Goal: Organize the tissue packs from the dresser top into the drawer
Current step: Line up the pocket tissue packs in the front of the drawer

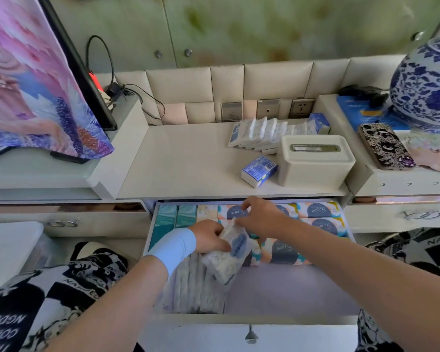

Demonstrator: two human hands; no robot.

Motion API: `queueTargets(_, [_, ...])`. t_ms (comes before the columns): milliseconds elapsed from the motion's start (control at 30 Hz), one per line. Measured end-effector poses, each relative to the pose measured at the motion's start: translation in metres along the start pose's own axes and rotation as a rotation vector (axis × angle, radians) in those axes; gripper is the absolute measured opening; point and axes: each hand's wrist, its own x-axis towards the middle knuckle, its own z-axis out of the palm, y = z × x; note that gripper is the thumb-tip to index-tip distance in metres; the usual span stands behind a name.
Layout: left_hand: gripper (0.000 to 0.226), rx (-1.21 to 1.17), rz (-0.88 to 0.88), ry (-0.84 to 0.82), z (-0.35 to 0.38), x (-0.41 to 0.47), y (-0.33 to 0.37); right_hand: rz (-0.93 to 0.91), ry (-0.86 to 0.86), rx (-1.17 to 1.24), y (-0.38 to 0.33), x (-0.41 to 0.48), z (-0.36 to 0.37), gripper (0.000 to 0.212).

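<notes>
Both hands are over the open drawer (252, 320). My left hand (208, 238) grips a white tissue pack (229, 260) with a blue label, held tilted above a row of upright white packs (193, 285) at the drawer's left front. My right hand (258, 217) pinches the top end of that same pack. Orange and blue packs (320, 212) and teal packs (170, 219) fill the back of the drawer. On the dresser top (183, 158), a row of small white packs (262, 132) leans by the wall, and a single blue pack (258, 170) lies near the front.
A cream tissue box (313, 161) stands on the dresser top beside the blue pack. A phone (386, 146) and a blue-white vase (427, 85) sit on the raised right shelf. A screen under patterned cloth (36, 80) fills the left. The drawer's right front floor (290, 288) is bare.
</notes>
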Motion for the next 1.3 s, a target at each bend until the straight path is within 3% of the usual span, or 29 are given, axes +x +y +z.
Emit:
queueTargets(100, [0.019,-0.148,0.007,0.000,0.004,-0.004,0.004,0.278,-0.234,0.194,-0.001,-0.012,0.011,0.070])
queueTargets(167, [0.032,-0.371,-0.005,-0.159,0.011,-0.007,0.007,0.385,-0.429,0.311,0.004,-0.019,0.024,0.085])
queueTargets(233, [0.024,-0.484,-0.023,-0.378,0.016,-0.013,0.008,0.397,-0.499,0.276,0.012,-0.021,0.039,0.072])
queueTargets(300, [0.026,-0.379,-0.046,-0.474,0.019,-0.013,0.002,0.383,-0.490,0.209,0.018,-0.024,0.050,0.037])
queueTargets(367, [0.032,-0.219,-0.034,-0.382,0.018,-0.009,-0.005,0.375,-0.425,0.165,0.024,-0.023,0.059,0.020])
queueTargets(467, [0.023,0.091,0.038,-0.036,0.017,-0.004,-0.012,0.260,-0.303,-0.076,0.027,-0.023,0.066,0.018])
queueTargets(533, [0.024,0.256,0.056,0.092,0.021,-0.001,-0.021,0.213,-0.265,-0.168,0.029,-0.022,0.074,0.025])
queueTargets(700, [0.049,0.418,0.057,-0.021,0.032,0.002,-0.036,0.395,-0.450,0.358,0.030,-0.007,0.103,0.034])
queueTargets(900, [0.048,0.457,0.047,-0.026,0.036,-0.003,-0.040,0.579,-0.513,0.338,0.036,0.001,0.110,0.045])
queueTargets(1067, [0.049,0.373,0.058,0.081,0.035,-0.003,-0.044,0.431,-0.574,0.609,0.038,-0.002,0.125,0.040])
queueTargets(1233, [0.073,0.464,0.058,0.063,0.043,-0.006,-0.052,0.440,-0.476,0.523,0.033,-0.005,0.131,0.028])
queueTargets(1300, [0.071,0.474,0.050,0.063,0.046,-0.006,-0.052,0.408,-0.475,0.511,0.027,-0.010,0.129,0.015])
